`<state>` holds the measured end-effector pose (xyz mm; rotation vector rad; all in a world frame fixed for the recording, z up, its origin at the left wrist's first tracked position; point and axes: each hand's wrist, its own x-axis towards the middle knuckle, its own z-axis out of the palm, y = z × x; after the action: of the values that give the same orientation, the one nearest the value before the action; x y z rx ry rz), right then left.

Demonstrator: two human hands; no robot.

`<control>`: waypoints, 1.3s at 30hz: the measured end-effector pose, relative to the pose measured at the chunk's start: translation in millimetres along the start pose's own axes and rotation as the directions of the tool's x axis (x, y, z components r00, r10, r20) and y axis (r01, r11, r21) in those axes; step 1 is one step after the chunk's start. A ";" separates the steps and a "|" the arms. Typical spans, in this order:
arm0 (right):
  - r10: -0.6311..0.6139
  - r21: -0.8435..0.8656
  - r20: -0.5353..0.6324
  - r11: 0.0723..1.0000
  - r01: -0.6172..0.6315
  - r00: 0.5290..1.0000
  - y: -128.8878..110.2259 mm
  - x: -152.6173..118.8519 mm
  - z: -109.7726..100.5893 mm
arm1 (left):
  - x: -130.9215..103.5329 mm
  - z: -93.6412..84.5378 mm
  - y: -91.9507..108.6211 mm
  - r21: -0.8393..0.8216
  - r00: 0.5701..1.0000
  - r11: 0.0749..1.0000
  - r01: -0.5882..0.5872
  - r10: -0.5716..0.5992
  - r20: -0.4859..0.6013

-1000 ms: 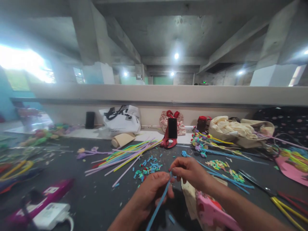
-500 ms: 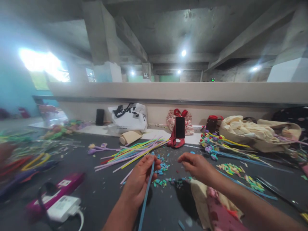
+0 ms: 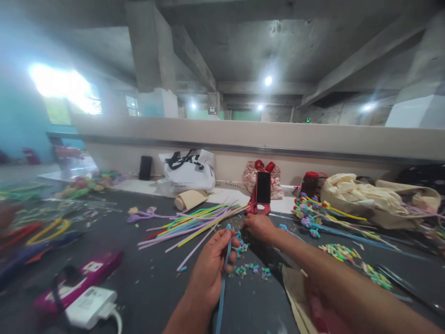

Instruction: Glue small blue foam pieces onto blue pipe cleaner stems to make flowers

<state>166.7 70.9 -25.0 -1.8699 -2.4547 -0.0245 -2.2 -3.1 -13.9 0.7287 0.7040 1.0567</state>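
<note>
My left hand (image 3: 217,255) is closed in a pinch around a blue pipe cleaner (image 3: 224,287), which hangs down towards the near edge of the view. A small curled blue tip (image 3: 228,227) shows above the thumb and forefinger. To the right, my right hand (image 3: 259,227) is low over the dark table, fingers curled downward close to the short cut blue pieces (image 3: 241,246). Its fingertips are mostly hidden, so anything between them cannot be made out. More short blue and green pieces (image 3: 253,270) are scattered below it.
Long coloured pipe cleaners (image 3: 194,225) lie behind my left hand. A phone (image 3: 263,188) stands at the back. Pipe-cleaner flowers (image 3: 308,215) and a yellow-green pile of bits (image 3: 340,252) are on the right. A white charger (image 3: 91,306) and purple power strip (image 3: 79,280) sit at left.
My right hand has moved left and slightly up the table, nearer the blue pieces, and its fingers now point down. My left hand keeps the blue pipe cleaner, slightly farther right and lower.
</note>
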 end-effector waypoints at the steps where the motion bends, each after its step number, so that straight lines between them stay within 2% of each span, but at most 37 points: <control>1: 0.005 -0.012 0.001 1.000 -0.004 1.000 -0.2 1.2 1.0 | 0.0 0.0 -0.1 0.008 1.000 1.000 0.001 -0.001 0.015; 4: 0.012 -0.009 -0.015 1.000 -0.012 1.000 0.5 0.6 -1.4 | -0.3 1.0 -0.3 0.039 0.999 0.999 0.004 -0.005 0.034; 7: 0.009 0.056 -0.060 0.998 -0.006 0.998 -0.5 -12.5 -12.9 | -1.2 2.4 -0.4 0.074 1.000 0.997 0.006 -0.008 0.022; 12: -0.034 0.275 -0.169 0.958 0.080 0.985 -11.2 -72.3 -40.3 | -5.8 7.8 -4.8 0.172 0.997 0.984 0.045 -0.056 0.059; 15: -0.059 0.444 -0.204 0.884 0.146 0.977 -16.4 -109.9 -50.8 | -10.3 16.4 -12.2 0.251 0.991 0.966 0.067 -0.093 0.092; 18: -0.008 0.584 -0.236 0.798 0.148 0.972 -15.6 -131.8 -53.8 | -14.5 28.3 -20.7 0.321 0.985 0.945 0.063 -0.111 0.134; 22: 0.084 0.709 -0.263 0.693 0.133 0.961 -10.1 -142.3 -53.2 | -16.8 42.5 -27.9 0.325 0.975 0.941 0.089 -0.149 0.166; 30: 0.143 0.847 -0.248 0.512 0.143 0.958 1.8 -157.5 -62.1 | -14.0 67.4 -30.8 0.370 0.963 0.927 0.061 -0.153 0.224; 33: 0.168 0.883 -0.221 0.452 0.124 0.961 8.4 -162.7 -61.9 | -9.8 71.1 -36.7 0.373 0.958 0.927 0.051 -0.150 0.243; 35: 0.147 0.912 -0.178 0.396 0.107 0.973 12.9 -165.1 -60.7 | -6.7 70.8 -41.7 0.377 0.951 0.926 0.033 -0.145 0.272; 39: 0.036 0.955 -0.096 0.285 0.082 0.995 21.5 -167.0 -57.4 | -6.9 69.8 -49.5 0.368 0.936 0.927 0.074 -0.191 0.295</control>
<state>233.6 -86.8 22.9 -1.1417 -1.6225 1.0984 76.2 -37.9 -12.8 1.1206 0.6503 0.6644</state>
